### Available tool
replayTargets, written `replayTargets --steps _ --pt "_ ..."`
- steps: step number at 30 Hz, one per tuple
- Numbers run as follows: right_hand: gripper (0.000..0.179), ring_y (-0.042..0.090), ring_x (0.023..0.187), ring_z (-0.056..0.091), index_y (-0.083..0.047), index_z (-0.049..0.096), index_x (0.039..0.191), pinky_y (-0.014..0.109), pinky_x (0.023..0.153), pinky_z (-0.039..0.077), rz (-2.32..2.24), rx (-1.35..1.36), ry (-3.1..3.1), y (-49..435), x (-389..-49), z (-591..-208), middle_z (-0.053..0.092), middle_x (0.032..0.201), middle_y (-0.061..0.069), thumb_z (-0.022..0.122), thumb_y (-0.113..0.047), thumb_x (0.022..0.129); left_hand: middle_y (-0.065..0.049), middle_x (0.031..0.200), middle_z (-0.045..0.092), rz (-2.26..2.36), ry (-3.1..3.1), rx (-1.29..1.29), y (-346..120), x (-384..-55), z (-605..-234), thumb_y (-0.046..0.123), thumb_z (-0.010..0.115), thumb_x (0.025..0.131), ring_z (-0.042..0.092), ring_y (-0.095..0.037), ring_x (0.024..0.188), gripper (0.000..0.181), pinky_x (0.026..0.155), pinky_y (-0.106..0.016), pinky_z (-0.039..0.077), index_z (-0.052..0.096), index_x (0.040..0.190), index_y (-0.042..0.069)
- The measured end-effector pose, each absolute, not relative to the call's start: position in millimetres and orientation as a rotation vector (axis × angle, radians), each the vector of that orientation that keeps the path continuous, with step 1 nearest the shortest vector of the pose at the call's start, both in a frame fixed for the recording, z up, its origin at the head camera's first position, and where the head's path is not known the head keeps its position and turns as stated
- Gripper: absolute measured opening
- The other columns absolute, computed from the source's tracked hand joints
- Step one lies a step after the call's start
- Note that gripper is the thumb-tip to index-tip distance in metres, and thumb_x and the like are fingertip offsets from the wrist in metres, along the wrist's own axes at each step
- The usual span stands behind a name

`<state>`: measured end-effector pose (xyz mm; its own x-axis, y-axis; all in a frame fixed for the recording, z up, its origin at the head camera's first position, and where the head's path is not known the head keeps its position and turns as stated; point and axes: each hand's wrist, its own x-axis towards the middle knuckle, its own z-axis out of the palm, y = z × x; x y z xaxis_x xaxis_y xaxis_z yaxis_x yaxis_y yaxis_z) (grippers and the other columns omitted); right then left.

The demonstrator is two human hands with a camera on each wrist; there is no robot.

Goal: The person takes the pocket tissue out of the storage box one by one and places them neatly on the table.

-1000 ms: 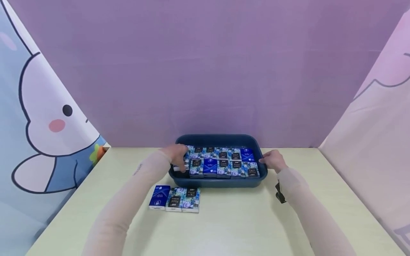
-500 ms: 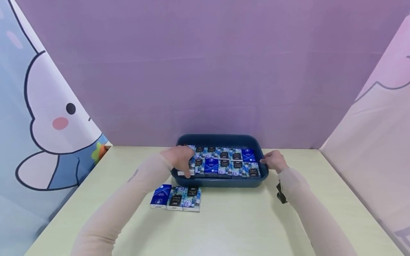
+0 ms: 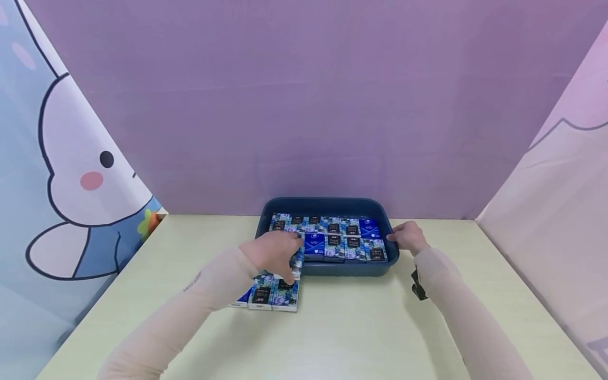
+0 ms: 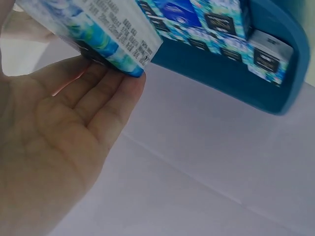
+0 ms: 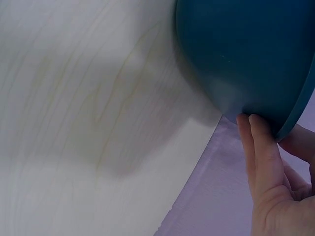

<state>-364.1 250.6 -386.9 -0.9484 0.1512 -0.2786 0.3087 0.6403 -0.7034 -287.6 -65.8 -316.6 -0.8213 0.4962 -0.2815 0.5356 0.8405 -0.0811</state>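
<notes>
Gripping a blue floral tissue pack (image 3: 298,264), the left hand (image 3: 273,254) appears in the head view over the near left part of a dark blue plastic bin (image 3: 344,269), its thumb at the pack's near end and its fingertips at the far end. On the right, the right hand (image 3: 409,237) pinches the bin's right rim. Inside the bin, a far row of floral packs ends at the right in a solid blue pack (image 3: 369,228); the near row has a second solid blue pack (image 3: 314,245) with three floral packs (image 3: 354,248) to its right. Nearer on the pale table (image 3: 361,327), two floral packs (image 3: 286,297) lie side by side, a partly hidden blue pack (image 3: 243,300) to their left. Purple cloth (image 3: 313,105) rises at the far side. From the left wrist, the fingers lie nearly straight and close together against the held pack; the thumb is hidden there. From the right wrist, two long fingers press the bin's outer wall while the thumb meets its rim, so the hand is only slightly parted around the edge.
</notes>
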Motion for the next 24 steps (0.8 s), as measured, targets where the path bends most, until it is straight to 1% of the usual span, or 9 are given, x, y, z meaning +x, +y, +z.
replayTargets --steps 2,9,17,24 --pt "0.044 0.038 0.111 0.055 0.013 0.043 0.127 0.047 0.095 0.044 -1.204 0.384 2.659 250.5 -363.9 -386.4 0.049 0.126 0.031 0.053 -0.009 0.09 -0.006 0.139 0.045 -0.238 2.772 0.822 -63.9 -281.2 -318.2 0.05 0.075 0.068 0.046 -0.025 0.124 0.088 0.102 -0.039 0.04 0.041 0.139 0.011" --pt "0.045 0.038 0.112 0.055 0.012 0.042 0.129 0.047 0.097 0.043 -1.224 0.41 2.634 251.1 -364.3 -385.4 0.047 0.128 0.03 0.053 -0.009 0.091 -0.006 0.139 0.046 -0.235 2.747 0.927 -57.7 -261.9 -324.7 0.056 0.072 0.068 0.047 -0.023 0.124 0.09 0.101 -0.037 0.042 0.041 0.139 0.011" --pt "0.042 0.037 0.109 0.057 0.012 0.045 0.126 0.046 0.095 0.044 -1.241 0.388 2.649 250.1 -362.6 -384.2 0.05 0.125 0.029 0.053 -0.008 0.091 -0.005 0.138 0.047 -0.183 2.713 0.979 -51.7 -249.1 -341.3 0.053 0.072 0.07 0.048 -0.02 0.123 0.086 0.101 -0.036 0.041 0.041 0.138 0.011" --pt "0.041 0.038 0.108 0.057 0.013 0.046 0.125 0.046 0.094 0.045 -1.243 0.362 2.659 250.8 -361.3 -385.5 0.051 0.124 0.03 0.053 -0.008 0.091 -0.004 0.134 0.05 -0.179 2.673 1.011 -46.9 -243.7 -362.3 0.056 0.07 0.07 0.05 -0.02 0.119 0.085 0.1 -0.035 0.042 0.042 0.137 0.012"
